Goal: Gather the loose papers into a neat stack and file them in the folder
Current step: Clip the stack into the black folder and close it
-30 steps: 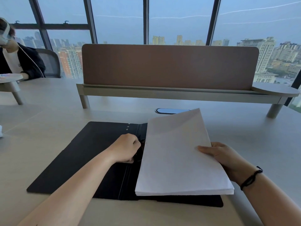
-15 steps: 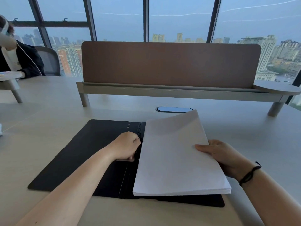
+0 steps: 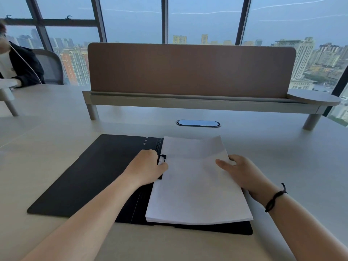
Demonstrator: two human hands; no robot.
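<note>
- step in hand, as i judge it: the filing step. the papers are already a squared stack and lie on the right half of the open black folder, with their left edge along the spine.
- the left hand is curled at the spine, its fingertips on a small black clip at the stack's left edge; it looks to be holding the clip up, though whether the sheets are already under it i cannot tell.
- the right hand grips the stack's right edge, thumb on top and fingers beneath, with that side a little raised. a dark band circles that wrist.
- the next move probably calls for sliding the left edge fully under the clip, keeping the sheets square, letting the clip down, then freeing the right hand and shutting the left cover over.
- risk: the far right corner of the stack curls up, so the top sheets could shift out of line as the edge goes in.
- the desk is pale, smooth and bare around the folder, with an oval cable port just beyond it.
- behind stands a brown divider on a raised grey shelf.
- tall windows show a city skyline; at far left another person sits on a mesh chair.
</note>
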